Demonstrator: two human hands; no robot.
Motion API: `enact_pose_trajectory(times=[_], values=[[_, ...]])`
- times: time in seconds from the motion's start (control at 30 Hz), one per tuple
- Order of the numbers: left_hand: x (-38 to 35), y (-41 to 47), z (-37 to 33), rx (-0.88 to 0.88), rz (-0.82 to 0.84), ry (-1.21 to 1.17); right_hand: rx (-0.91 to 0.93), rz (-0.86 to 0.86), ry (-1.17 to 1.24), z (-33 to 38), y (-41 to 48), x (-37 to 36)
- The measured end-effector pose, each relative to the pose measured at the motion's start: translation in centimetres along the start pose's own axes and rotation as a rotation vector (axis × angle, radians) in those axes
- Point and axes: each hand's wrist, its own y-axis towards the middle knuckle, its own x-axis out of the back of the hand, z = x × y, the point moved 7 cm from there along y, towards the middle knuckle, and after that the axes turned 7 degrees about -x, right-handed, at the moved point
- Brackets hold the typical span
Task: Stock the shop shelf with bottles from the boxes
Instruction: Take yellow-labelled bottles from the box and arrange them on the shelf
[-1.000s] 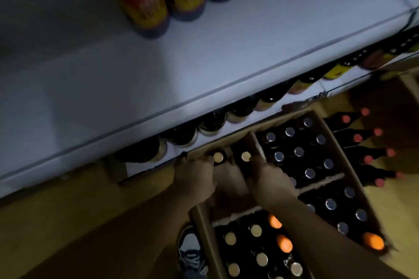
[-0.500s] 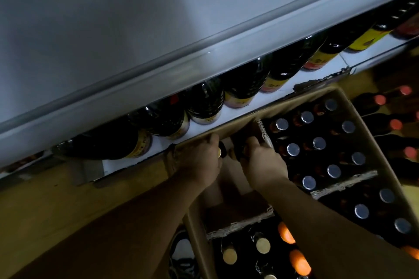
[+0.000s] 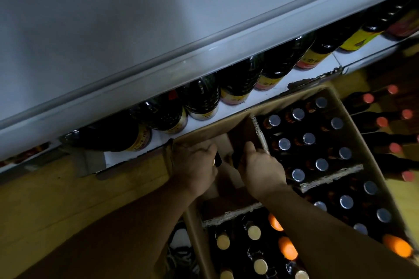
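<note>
A cardboard box (image 3: 353, 124) on the floor holds several dark bottles with silver, gold and orange caps. Its far left compartment is nearly bare. My left hand (image 3: 195, 163) grips a small dark bottle (image 3: 218, 159) there, and my right hand (image 3: 258, 165) grips another dark bottle (image 3: 235, 159) beside the cardboard divider (image 3: 260, 136). Both bottles are mostly hidden by my fingers. The white shop shelf (image 3: 158, 75) juts out above. Under it stands a row of large dark bottles (image 3: 240, 84) with yellow and red labels.
Several red-capped bottles (image 3: 383, 120) lie on the floor right of the box. A shoe (image 3: 181, 247) shows at the bottom beside the box. The floor (image 3: 56, 199) is yellowish wood. The shelf's front edge hangs close over the box.
The view has shifted down and closer, so the upper shelf's bottles have left the frame. Both hands have closed round the two bottles, whose caps are now covered.
</note>
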Motion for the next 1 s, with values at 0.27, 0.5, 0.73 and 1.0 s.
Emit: enact_pose_trajectory(times=[0.27, 0.5, 0.73, 1.0], values=[[5.0, -6.2, -3.2, 0.003, 0.075, -0.032, 0.018, -0.009, 0.003, 0.5, -7.6, 5.9], [12.9, -12.1, -6.8, 0.021, 0.023, -0.057, 0.036, -0.049, -0.046, 1.4, -16.1, 14.2], [23.9, -18.5, -12.1, -0.050, -0.007, 0.058, 0.074, -0.063, -0.117, 2.9, -25.4, 24.1], [37.4, -27.5, -17.9, -0.092, 0.017, 0.135, 0.127, -0.117, -0.162, 4.7, -37.5, 35.4]])
